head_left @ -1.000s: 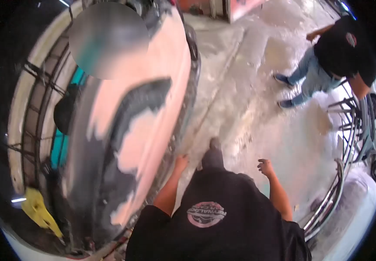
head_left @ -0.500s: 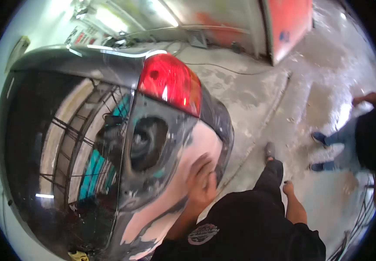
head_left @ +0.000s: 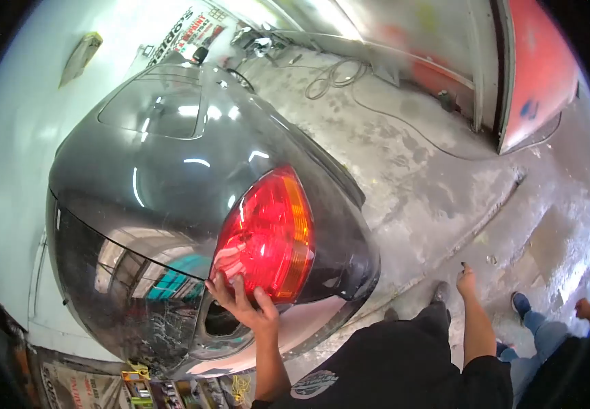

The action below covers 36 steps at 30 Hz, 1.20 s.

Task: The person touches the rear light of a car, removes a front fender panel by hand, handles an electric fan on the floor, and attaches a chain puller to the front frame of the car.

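Red and amber plastic: tail light (head_left: pixel 261 232), seated in the rear corner of a dark car (head_left: pixel 152 170), with the roof beyond and the hatch glass (head_left: pixel 165 327) alongside. Left hand (head_left: pixel 254 315) open, fingers fanned, fingertips against the lower end of the lens near the hatch seam; nothing grasped. Right hand (head_left: pixel 467 281) out beside the body, away from the car, fingers loosely curled; contents, if any, impossible to tell.

Handling, by judgement: lens stiff, smooth and rather slippery, likely brittle under a knock, light if detached but firm within its surround. Best hold probably at the lower rim, above the oval opening (head_left: pixel 221 322), with spread fingers and even pressure, sparing the glossy face. Car body itself far too heavy to shift by hand.

Surface: dark, glossy paint with streaked reflections over the roof; matt pink patch (head_left: pixel 305 326) below the lens, along the lower edge of the rear corner. Room: worn, stained concrete floor (head_left: pixel 404 191) with a long groove; thin hose (head_left: pixel 438 146) trailing from a loose coil towards a red panel (head_left: pixel 537 75); lettered banner (head_left: pixel 196 34) on the pale wall beyond the car. Near the right arm, another person's blue jeans (head_left: pixel 547 334) and dark shoes.
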Tool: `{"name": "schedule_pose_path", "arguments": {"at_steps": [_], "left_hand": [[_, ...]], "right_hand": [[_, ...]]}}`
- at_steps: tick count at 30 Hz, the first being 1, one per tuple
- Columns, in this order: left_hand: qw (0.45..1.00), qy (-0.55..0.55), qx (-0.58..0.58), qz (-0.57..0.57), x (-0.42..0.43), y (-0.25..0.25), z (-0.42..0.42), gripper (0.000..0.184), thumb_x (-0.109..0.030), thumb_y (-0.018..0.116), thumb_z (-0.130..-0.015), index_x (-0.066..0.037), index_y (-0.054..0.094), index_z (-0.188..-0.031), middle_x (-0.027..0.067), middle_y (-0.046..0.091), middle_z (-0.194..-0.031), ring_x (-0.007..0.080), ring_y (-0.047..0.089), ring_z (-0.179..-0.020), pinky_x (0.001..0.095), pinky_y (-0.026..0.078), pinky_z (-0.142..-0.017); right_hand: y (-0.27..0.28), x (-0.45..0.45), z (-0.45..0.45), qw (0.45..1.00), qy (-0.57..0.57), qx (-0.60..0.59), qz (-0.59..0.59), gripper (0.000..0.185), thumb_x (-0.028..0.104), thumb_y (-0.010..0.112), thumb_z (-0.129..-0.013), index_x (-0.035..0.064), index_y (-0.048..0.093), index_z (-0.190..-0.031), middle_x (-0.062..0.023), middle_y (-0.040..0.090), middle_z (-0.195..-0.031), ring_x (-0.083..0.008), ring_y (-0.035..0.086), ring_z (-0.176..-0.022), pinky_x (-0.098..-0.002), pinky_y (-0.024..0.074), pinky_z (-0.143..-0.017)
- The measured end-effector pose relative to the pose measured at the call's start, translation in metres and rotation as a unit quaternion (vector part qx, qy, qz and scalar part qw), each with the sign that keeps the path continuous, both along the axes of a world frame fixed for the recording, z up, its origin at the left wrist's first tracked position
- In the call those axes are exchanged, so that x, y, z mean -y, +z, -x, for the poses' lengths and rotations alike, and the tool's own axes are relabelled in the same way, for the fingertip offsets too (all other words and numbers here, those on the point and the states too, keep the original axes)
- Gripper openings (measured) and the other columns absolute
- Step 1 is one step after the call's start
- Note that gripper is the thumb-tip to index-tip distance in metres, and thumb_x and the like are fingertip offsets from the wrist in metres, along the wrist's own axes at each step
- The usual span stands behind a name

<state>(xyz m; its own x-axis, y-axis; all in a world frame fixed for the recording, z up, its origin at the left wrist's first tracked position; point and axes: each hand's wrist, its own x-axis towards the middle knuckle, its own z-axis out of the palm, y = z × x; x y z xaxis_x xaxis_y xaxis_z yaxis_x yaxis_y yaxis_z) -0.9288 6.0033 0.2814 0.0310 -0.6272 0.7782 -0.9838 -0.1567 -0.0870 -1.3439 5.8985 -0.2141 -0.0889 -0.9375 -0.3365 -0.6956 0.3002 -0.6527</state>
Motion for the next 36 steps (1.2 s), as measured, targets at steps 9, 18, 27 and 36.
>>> {"name": "schedule_pose_path", "arguments": {"at_steps": [9,18,27,36], "left_hand": [[1.0,0.019,-0.008,0.02,0.001,-0.003,-0.001,0.045,-0.017,0.053,-0.09,-0.01,0.049,-0.134,0.0237,0.037,-0.147,0.0512,0.025,-0.139,0.0654,0.017,-0.113],[0.998,-0.01,-0.052,0.045,0.006,-0.003,0.004,0.042,-0.015,0.056,-0.089,-0.01,0.051,-0.13,0.0252,0.037,-0.147,0.0505,0.024,-0.14,0.0655,0.015,-0.113],[0.954,-0.252,-0.156,0.031,0.017,-0.03,0.047,0.038,-0.003,0.061,-0.077,-0.008,0.061,-0.115,0.025,0.049,-0.131,0.0501,0.038,-0.131,0.0643,0.03,-0.108],[0.976,-0.17,-0.138,-0.012,0.14,-0.06,0.062,0.036,0.003,0.063,-0.073,-0.005,0.06,-0.108,0.0195,0.058,-0.121,0.0461,0.05,-0.122,0.056,0.038,-0.104]], "right_hand": [[-0.061,-0.03,-0.018,0.991,0.125,-0.023,-0.041,0.042,0.008,0.052,-0.081,-0.0014,0.06,-0.122,-0.0277,0.063,-0.117,-0.0419,0.06,-0.11,-0.0444,0.046,-0.099],[-0.09,-0.008,0.035,0.995,0.091,-0.009,-0.023,0.049,0.002,0.05,-0.08,-0.0017,0.053,-0.129,-0.0314,0.061,-0.113,-0.0434,0.06,-0.107,-0.044,0.0485,-0.094],[-0.052,-0.025,0.012,0.995,0.076,-0.058,-0.005,0.051,0.004,0.05,-0.082,-0.0018,0.05,-0.133,-0.0305,0.058,-0.123,-0.0424,0.057,-0.113,-0.0444,0.0452,-0.099],[-0.072,0.089,0.081,0.992,0.098,-0.083,-0.012,0.061,0.004,0.049,-0.08,-0.0013,0.042,-0.14,-0.0303,0.055,-0.128,-0.0424,0.055,-0.117,-0.0438,0.0441,-0.101]]}}
